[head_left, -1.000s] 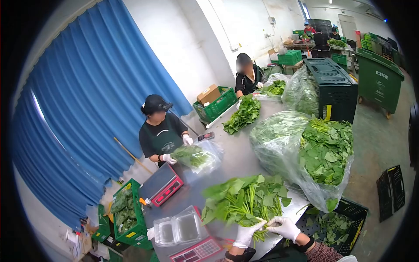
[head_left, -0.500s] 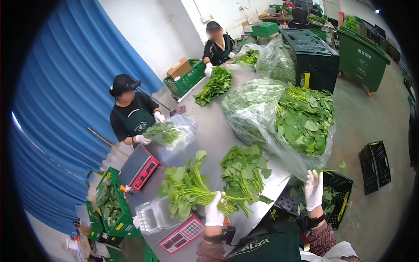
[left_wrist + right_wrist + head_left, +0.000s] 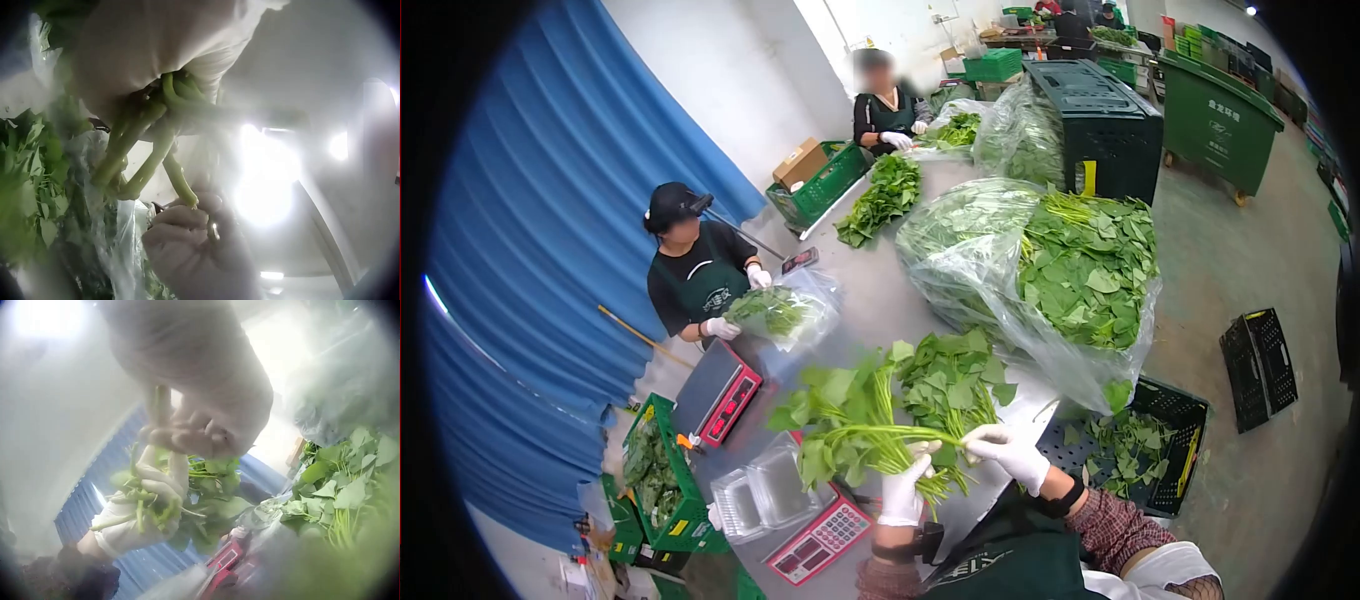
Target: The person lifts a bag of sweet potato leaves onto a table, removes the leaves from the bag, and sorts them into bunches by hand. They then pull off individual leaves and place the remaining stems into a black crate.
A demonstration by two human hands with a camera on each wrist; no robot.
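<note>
In the head view my white-gloved left hand (image 3: 903, 494) grips a bunch of leafy greens (image 3: 836, 400) by the stems, leaves pointing left over the table. My right hand (image 3: 1012, 458), gloved too, is just right of it. Its thumb and fingers pinch a green stem (image 3: 162, 403), seen in the right wrist view. Cut stem ends (image 3: 150, 159) stick out below the left fist in the left wrist view. A loose pile of the same greens (image 3: 952, 375) lies on the table behind the bunch.
A red-trimmed scale (image 3: 820, 540) and clear plastic boxes (image 3: 762, 492) stand at left. A large plastic bag of greens (image 3: 1090, 270) is at right, above a black crate (image 3: 1188, 440) with loose leaves. Across the table a person (image 3: 700, 260) handles bagged greens (image 3: 772, 312).
My right hand has come back from over the black crate, where it held a sprig, to beside my left hand. The left hand keeps its bunch, now closer to the pile.
</note>
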